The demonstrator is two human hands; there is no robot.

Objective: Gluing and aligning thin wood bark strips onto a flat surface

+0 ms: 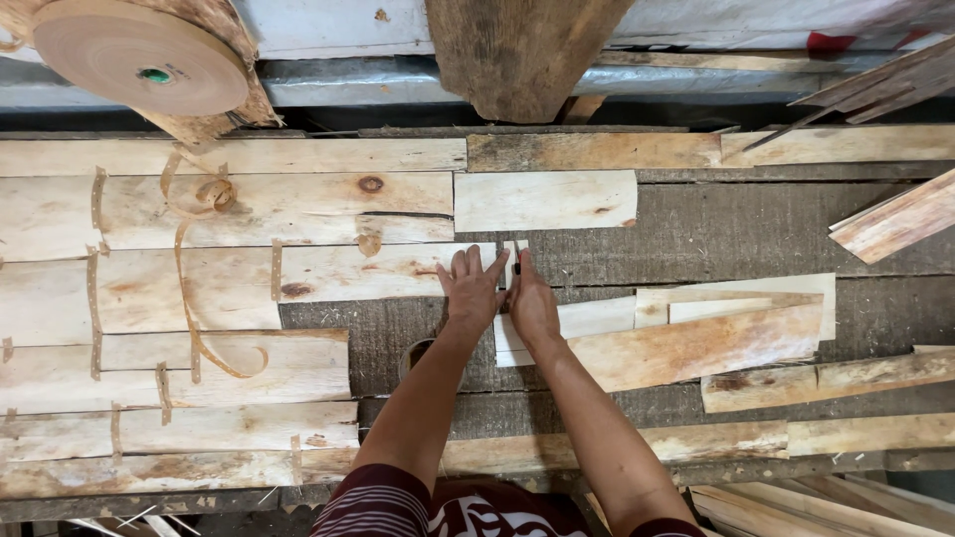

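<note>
I am pressing both hands flat on thin wood veneer, taking the seam between two strips as my landmark. My left hand (pixel 472 288) is lying open, fingers spread, on the end of the left strip (pixel 373 271), a pale, knotty sheet with a rough grain whose long axis is running left to right, its cut end pointing right at the seam. My right hand (pixel 529 301) is resting just right of the seam, palm down on a paler, smoother strip (pixel 597 318) that is stretching away to the right; whether its fingers are pinching anything I cannot tell. The two hands are touching at the seam.

Left of the seam, joined veneer sheets (pixel 179 328) are lying in rows, patched with brown paper tape (pixel 204 288) that is curling loose in a ribbon. Far up-left of the seam, a tape roll (pixel 139 60) is hanging. Right of the seam, loose strips (pixel 716 343) are overlapping on the coarse grey bench (pixel 736 234).
</note>
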